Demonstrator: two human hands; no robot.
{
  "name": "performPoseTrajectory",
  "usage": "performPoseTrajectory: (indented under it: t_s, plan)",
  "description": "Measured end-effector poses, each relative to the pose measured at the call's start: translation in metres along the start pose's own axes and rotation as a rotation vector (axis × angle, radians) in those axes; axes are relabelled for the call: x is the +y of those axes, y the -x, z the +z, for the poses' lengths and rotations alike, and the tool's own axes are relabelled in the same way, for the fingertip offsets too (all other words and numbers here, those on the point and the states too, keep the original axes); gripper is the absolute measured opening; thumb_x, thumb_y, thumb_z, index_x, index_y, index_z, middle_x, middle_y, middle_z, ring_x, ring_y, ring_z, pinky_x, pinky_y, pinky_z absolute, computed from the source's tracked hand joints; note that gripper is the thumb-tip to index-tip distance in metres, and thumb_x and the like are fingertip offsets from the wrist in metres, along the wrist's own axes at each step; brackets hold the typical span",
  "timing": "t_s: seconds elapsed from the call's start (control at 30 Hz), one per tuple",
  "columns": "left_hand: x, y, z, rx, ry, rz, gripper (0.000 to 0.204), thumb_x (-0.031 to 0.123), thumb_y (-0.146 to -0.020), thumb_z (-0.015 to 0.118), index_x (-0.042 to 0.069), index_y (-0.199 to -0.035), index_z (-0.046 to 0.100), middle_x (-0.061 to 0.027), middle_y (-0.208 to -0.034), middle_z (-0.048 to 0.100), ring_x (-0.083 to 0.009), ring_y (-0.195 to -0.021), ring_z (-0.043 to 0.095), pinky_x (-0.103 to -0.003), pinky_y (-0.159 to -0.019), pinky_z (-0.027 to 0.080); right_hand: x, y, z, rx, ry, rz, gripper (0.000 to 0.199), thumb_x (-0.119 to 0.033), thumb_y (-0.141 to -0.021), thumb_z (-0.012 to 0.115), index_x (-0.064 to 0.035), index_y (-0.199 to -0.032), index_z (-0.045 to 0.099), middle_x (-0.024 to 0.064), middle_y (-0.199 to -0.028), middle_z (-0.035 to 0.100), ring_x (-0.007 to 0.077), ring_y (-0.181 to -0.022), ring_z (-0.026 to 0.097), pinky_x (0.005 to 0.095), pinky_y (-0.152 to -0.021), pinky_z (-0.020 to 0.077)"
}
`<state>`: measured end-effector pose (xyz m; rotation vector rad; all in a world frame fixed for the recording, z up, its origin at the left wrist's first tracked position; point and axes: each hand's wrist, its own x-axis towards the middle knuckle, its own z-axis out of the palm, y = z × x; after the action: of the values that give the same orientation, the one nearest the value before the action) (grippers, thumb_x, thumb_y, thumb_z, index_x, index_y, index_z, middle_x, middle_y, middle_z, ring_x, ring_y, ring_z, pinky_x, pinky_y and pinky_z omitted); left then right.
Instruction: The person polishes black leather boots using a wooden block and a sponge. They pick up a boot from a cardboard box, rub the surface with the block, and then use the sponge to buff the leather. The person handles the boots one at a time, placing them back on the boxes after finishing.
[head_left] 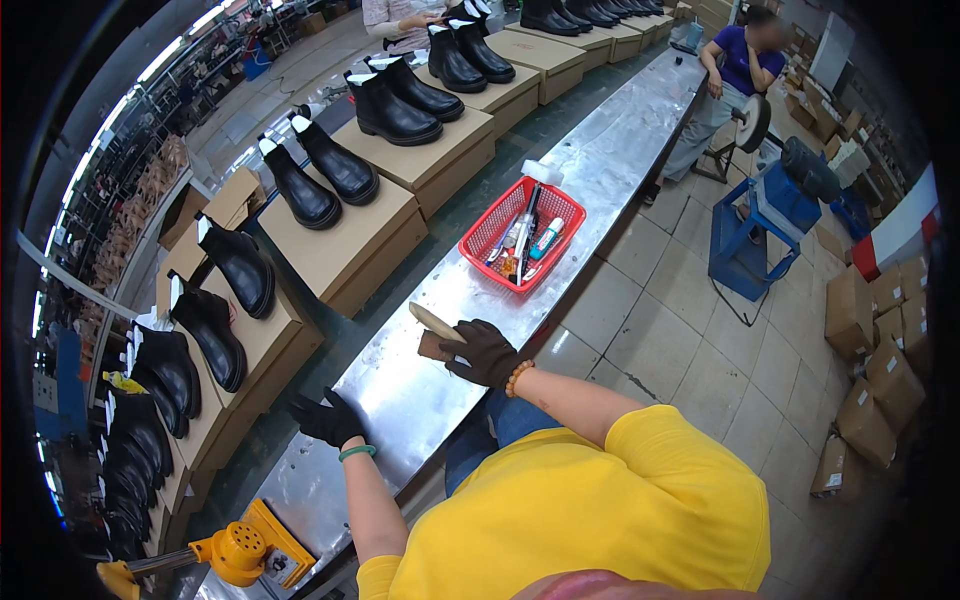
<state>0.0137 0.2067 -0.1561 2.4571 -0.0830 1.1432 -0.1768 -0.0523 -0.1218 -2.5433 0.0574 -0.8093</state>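
Note:
In a black glove, my right hand [488,355] is closed around a brush [434,323] with a pale wooden back and brown bristles, held just above the metal bench [400,392]. My left hand [328,418], also gloved in black, is at the bench's far edge with its fingers apart and nothing in them. It is nearest the cardboard boxes bearing black ankle boots [210,331]. Beyond the brush stands a red plastic basket [481,225] with a teal-and-white tube [546,239], a dark pen-like tool and other small items.
Shoeboxes [352,239] with pairs of black boots [398,107] line the far side. A yellow lamp [240,552] stands at lower left. A white block [541,172] lies behind the basket. At right are a seated person [748,62], a blue machine [765,225] and cartons [866,410].

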Motion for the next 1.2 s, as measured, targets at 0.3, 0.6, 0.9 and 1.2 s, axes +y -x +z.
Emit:
performPoseTrajectory:
  t_s: [0.3, 0.6, 0.9, 1.2]
  plan:
    - [0.017, -0.012, -0.026, -0.701, -0.245, -0.009, 0.037, 0.039, -0.092, 0.043, 0.018, -0.118, 0.059, -0.0026, -0.125, 0.058, -0.0266, -0.125, 0.045, -0.059, -0.106, 0.018, -0.003, 0.002, 0.005, 0.014, 0.007, -0.005, 0.035, -0.029, -0.075, 0.068, -0.0165, -0.106, 0.061, 0.0123, -0.097, 0.054, 0.0301, -0.09, 0.053, 0.0419, -0.084, 0.043]
    - [0.016, -0.015, -0.026, -0.711, -0.227, -0.014, 0.035, 0.037, -0.092, 0.045, 0.017, -0.116, 0.06, -0.0016, -0.124, 0.059, -0.0262, -0.124, 0.046, -0.058, -0.106, 0.018, -0.004, 0.001, 0.006, -0.001, 0.028, -0.002, 0.034, -0.03, -0.075, 0.069, -0.0162, -0.105, 0.062, 0.0117, -0.096, 0.053, 0.0298, -0.09, 0.053, 0.0417, -0.084, 0.0428]
    - [0.01, -0.013, -0.025, -0.667, -0.227, -0.001, 0.035, 0.038, -0.092, 0.045, 0.018, -0.116, 0.061, -0.001, -0.123, 0.06, -0.0253, -0.123, 0.047, -0.059, -0.106, 0.018, -0.009, 0.001, 0.007, -0.002, 0.017, 0.003, 0.034, -0.028, -0.073, 0.07, -0.0166, -0.104, 0.062, 0.0118, -0.095, 0.053, 0.0302, -0.088, 0.054, 0.0417, -0.083, 0.0433]
    - [0.007, -0.015, -0.026, -0.688, -0.215, -0.015, 0.033, 0.037, -0.092, 0.045, 0.019, -0.114, 0.061, 0.0001, -0.122, 0.06, -0.0258, -0.123, 0.046, -0.058, -0.105, 0.019, -0.012, 0.0, 0.008, -0.024, -0.007, 0.019, 0.032, -0.027, -0.073, 0.069, -0.0164, -0.103, 0.063, 0.0123, -0.094, 0.053, 0.0301, -0.089, 0.054, 0.0424, -0.085, 0.0429]
